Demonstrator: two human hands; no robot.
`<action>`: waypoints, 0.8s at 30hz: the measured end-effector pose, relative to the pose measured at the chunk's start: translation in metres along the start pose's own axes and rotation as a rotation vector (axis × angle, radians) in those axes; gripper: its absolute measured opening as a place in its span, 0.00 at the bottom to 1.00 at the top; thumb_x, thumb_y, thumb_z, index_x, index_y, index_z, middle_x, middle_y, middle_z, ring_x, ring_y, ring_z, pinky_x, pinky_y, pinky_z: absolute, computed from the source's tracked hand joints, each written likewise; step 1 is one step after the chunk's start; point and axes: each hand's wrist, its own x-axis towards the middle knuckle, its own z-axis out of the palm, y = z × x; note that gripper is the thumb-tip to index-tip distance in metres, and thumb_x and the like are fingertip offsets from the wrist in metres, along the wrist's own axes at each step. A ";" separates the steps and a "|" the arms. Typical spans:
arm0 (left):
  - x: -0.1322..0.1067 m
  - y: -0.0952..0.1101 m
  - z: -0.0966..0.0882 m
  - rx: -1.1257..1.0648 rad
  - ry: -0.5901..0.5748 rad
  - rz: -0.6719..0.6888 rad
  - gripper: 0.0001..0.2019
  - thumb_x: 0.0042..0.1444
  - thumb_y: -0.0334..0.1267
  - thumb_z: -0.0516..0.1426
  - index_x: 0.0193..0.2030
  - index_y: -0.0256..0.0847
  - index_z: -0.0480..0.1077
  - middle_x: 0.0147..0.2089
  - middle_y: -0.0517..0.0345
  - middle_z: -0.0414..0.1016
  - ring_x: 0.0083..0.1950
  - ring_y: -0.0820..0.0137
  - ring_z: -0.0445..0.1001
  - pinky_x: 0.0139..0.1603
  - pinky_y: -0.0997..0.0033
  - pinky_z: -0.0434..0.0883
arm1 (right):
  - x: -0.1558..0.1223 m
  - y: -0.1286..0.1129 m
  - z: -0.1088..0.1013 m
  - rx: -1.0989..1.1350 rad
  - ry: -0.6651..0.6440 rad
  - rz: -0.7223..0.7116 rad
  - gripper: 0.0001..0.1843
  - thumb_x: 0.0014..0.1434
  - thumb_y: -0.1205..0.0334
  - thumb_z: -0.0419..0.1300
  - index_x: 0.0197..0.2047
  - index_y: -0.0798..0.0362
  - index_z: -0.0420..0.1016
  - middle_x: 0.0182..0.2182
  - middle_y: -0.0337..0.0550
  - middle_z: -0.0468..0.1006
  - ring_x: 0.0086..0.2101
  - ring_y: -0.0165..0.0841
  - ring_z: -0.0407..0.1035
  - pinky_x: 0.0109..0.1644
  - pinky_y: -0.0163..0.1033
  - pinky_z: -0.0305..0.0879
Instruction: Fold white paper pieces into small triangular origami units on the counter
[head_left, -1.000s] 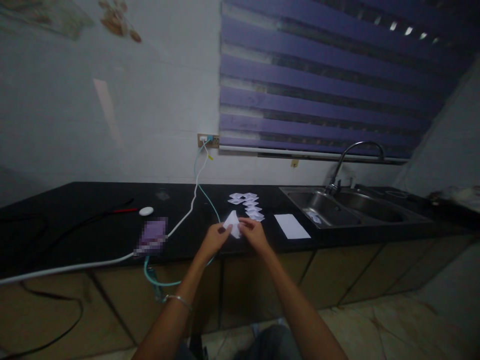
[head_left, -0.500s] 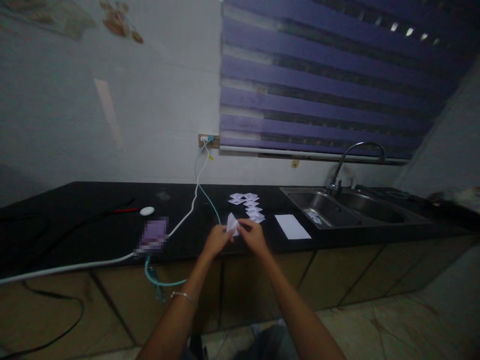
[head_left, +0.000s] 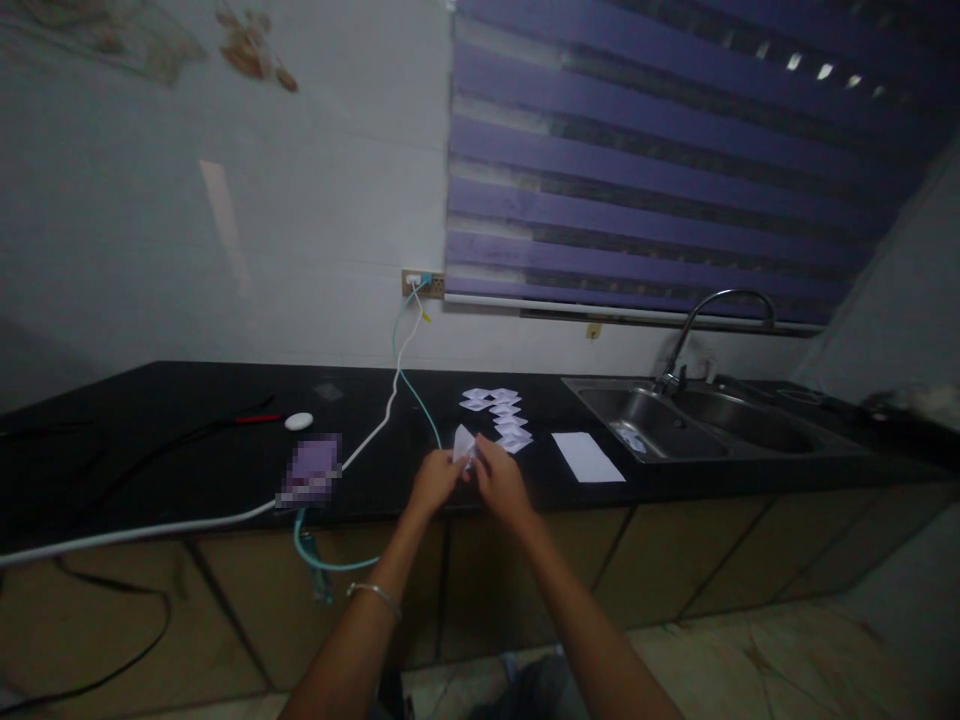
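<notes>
Between my two hands, just above the counter's front edge, is a small piece of folded white paper (head_left: 463,442) with a pointed top. My left hand (head_left: 436,482) pinches its lower left side. My right hand (head_left: 501,478) grips it from the right, with thumb and fingers closed on the paper and covering part of it. Just behind my hands, several folded white paper pieces (head_left: 504,410) lie in a branching row on the black counter. A stack of flat white paper (head_left: 587,457) lies to the right of my right hand.
A double steel sink (head_left: 645,425) with a curved faucet (head_left: 694,310) is set in the black counter (head_left: 225,390) at right. On the left lie a white round object (head_left: 298,422), a blurred purple item (head_left: 313,465) and a white cable (head_left: 375,425) running to a wall socket (head_left: 421,284).
My right hand has turned slightly, its fingers now higher and further over the folded paper. My left hand stays pinched on it. The whole view has shifted a little.
</notes>
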 end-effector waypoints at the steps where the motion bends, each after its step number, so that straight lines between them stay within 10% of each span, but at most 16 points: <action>1: 0.000 0.000 0.000 0.002 0.008 0.009 0.25 0.55 0.53 0.49 0.21 0.35 0.73 0.18 0.58 0.68 0.21 0.71 0.66 0.26 0.74 0.58 | 0.000 -0.001 0.000 -0.011 -0.005 -0.017 0.22 0.60 0.66 0.53 0.58 0.51 0.66 0.56 0.51 0.69 0.56 0.41 0.61 0.61 0.50 0.54; 17: -0.007 0.007 -0.006 -0.203 -0.153 0.032 0.25 0.54 0.55 0.53 0.25 0.31 0.73 0.20 0.57 0.68 0.22 0.73 0.64 0.25 0.75 0.58 | 0.016 0.018 -0.012 0.436 -0.034 0.228 0.10 0.50 0.57 0.63 0.34 0.52 0.71 0.32 0.41 0.75 0.36 0.36 0.70 0.39 0.38 0.66; 24: -0.011 0.007 -0.005 -0.480 -0.035 0.103 0.26 0.50 0.42 0.59 0.56 0.43 0.58 0.48 0.52 0.71 0.36 0.72 0.72 0.35 0.75 0.67 | 0.013 0.015 -0.023 0.423 -0.101 0.239 0.11 0.50 0.57 0.63 0.33 0.55 0.78 0.30 0.43 0.77 0.30 0.34 0.69 0.33 0.36 0.64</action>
